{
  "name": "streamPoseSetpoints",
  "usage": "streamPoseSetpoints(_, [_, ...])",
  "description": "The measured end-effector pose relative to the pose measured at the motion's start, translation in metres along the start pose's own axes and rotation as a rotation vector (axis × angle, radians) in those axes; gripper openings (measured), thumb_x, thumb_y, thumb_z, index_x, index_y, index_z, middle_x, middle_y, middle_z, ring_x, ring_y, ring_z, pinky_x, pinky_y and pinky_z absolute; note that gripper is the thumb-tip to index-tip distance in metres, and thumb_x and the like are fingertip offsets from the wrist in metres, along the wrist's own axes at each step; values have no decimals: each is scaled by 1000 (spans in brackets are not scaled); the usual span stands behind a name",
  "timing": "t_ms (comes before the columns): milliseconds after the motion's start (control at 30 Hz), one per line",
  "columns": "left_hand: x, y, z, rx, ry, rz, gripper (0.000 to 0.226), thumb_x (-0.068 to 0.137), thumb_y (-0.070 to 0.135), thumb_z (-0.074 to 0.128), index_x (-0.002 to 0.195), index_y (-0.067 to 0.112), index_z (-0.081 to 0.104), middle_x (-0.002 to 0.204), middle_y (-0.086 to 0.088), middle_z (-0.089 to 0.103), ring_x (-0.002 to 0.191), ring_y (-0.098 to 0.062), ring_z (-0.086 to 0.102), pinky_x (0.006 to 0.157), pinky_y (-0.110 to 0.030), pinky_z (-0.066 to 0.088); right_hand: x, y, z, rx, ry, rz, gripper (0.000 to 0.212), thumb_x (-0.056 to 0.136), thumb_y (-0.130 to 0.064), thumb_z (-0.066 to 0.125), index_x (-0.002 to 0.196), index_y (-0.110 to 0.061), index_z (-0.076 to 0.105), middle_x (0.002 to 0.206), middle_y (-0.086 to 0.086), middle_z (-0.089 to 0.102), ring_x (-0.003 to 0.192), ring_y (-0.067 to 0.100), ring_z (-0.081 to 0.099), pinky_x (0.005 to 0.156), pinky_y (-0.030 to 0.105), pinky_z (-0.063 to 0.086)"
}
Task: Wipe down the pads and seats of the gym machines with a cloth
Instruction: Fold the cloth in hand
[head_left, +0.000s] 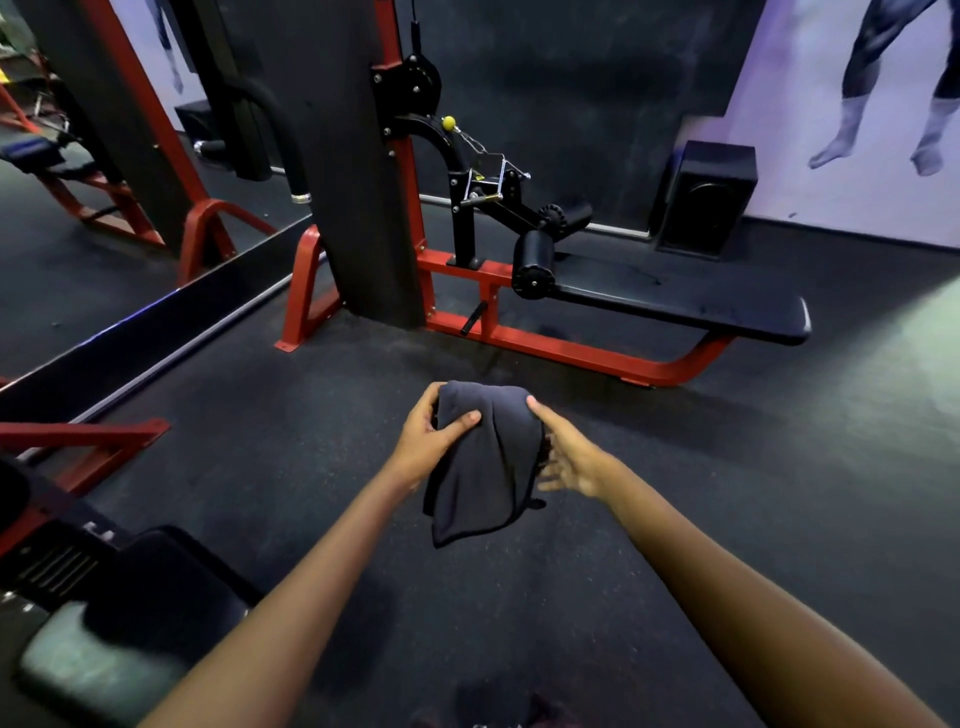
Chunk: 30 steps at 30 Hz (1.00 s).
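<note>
I stood on the dark rubber floor (727, 493) with both arms stretched out in front of me, holding the dark grey cloth (485, 467) up in the air between my hands. My left hand (434, 441) gripped its upper left part, thumb pressed across the front and fingers curled behind. My right hand (563, 457) pinched the upper right corner with the thumb on top, the other fingers spread loosely against the cloth's side. The rest of the cloth hung down in folds below my hands, well short of the machine ahead. There, a long black seat pad (675, 301) sat on a red frame (571, 348), with black roller pads (535, 260) at its near end beside the dark upright column (358, 171). Another black pad (171, 587) lay at my lower left.
</note>
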<state>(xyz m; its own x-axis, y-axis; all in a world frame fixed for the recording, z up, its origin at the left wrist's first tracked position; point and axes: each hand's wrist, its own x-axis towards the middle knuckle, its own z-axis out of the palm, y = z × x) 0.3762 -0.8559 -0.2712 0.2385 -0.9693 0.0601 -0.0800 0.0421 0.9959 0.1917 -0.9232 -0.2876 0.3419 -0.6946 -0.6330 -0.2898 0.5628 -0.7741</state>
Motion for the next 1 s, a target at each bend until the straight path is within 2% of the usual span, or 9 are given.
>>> streamPoseSetpoints(100, [-8, -4, -1, 0, 1, 1, 14, 90, 12, 63, 100, 20, 58, 97, 5, 65, 86, 3, 62, 76, -15, 50, 6, 5, 8, 161, 14, -128, 66, 74, -66, 61, 114, -14, 66, 112, 6, 69, 108, 26, 60, 96, 41, 46])
streamPoseSetpoints(200, [-14, -10, -2, 17, 80, 7, 4, 94, 19, 56, 96, 22, 58, 94, 8, 64, 83, 6, 60, 75, -13, 47, 4, -5, 17, 197, 45, -230, 41, 85, -38, 66, 112, -6, 69, 107, 10, 71, 96, 23, 65, 83, 33, 50])
streamPoseSetpoints(333, [-18, -20, -4, 80, 250, 22, 13, 99, 28, 48, 96, 16, 53, 89, 9, 61, 77, 10, 57, 74, -13, 45, 5, -15, 29, 257, 140, -247, 24, 86, -27, 68, 97, -6, 71, 102, 11, 71, 94, 23, 65, 84, 34, 50])
streamPoseSetpoints(400, [-19, -24, -3, 112, 315, 33, 15, 99, 29, 46, 90, 17, 48, 83, 8, 57, 73, 7, 55, 73, -16, 45, 6, -21, 35, 307, 184, -259, 18, 84, -26, 70, 86, -8, 69, 95, 10, 71, 91, 23, 64, 76, 31, 51])
streamPoseSetpoints(533, [-14, -20, -2, 104, 380, 38, 18, 100, 28, 45, 90, 13, 45, 79, 8, 53, 72, -1, 52, 71, -20, 44, 4, -38, 41, 456, 232, -256, 15, 84, -19, 71, 86, -5, 67, 85, 9, 69, 80, 21, 65, 64, 28, 52])
streamPoseSetpoints(633, [-8, -16, -4, 127, 369, 53, 18, 100, 30, 44, 94, 13, 48, 86, 4, 58, 77, -3, 55, 69, -13, 44, 3, -49, 42, 543, 252, -214, 19, 82, -19, 72, 90, -2, 67, 93, 13, 70, 90, 27, 66, 80, 37, 54])
streamPoseSetpoints(767, [-3, -17, -7, 180, 418, 85, 26, 102, 29, 38, 100, 8, 53, 93, -5, 60, 84, -13, 56, 75, -23, 45, 0, -53, 46, 652, 225, -169, 17, 83, -18, 72, 87, -3, 65, 96, 15, 69, 90, 29, 66, 87, 42, 53])
streamPoseSetpoints(900, [0, -15, -8, 150, 462, 95, 22, 103, 27, 36, 96, 14, 52, 85, 6, 57, 77, -2, 54, 68, -10, 43, 5, -56, 53, 648, 231, -201, 20, 82, -22, 73, 89, -4, 68, 98, 15, 70, 94, 30, 66, 89, 43, 53])
streamPoseSetpoints(1000, [7, -12, -10, 84, 472, 47, 22, 103, 30, 36, 99, 17, 53, 87, 10, 58, 80, 1, 55, 67, -7, 42, 9, -56, 54, 526, 252, -285, 33, 83, -29, 72, 100, 0, 69, 99, 14, 71, 98, 28, 66, 88, 40, 54])
